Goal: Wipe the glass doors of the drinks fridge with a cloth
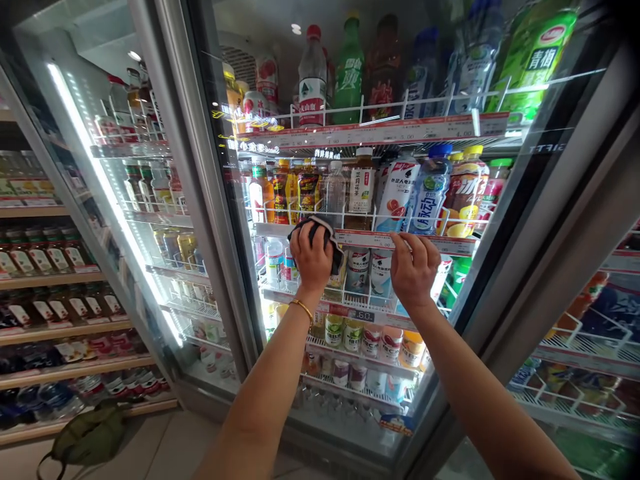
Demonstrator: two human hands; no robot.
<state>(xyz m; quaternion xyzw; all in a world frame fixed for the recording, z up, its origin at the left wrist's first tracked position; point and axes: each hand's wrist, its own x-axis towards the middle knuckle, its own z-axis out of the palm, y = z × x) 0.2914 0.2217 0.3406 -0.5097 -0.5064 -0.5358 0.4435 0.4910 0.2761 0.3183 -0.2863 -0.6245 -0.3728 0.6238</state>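
My left hand (311,257) is closed over a dark cloth (330,235) with a pale edge, which sticks out above and to the right of the fingers. It is in front of the middle shelves of a drinks fridge, and the cloth seems pressed to the fridge's glass door (240,193), where reflections show. To the right, my right hand (414,267) has its fingers curled, fingertips at the height of a price strip (370,240). Whether they touch the glass or hold anything is hidden. Behind both hands stand bottled drinks, among them a blue-capped bottle (431,190).
Metal door frames (195,167) run down both sides of the glass. Another lit fridge section (160,180) is on the left, with open shelves of bottles (50,250) beyond it. A green bag (90,433) lies on the tiled floor (165,447) at lower left.
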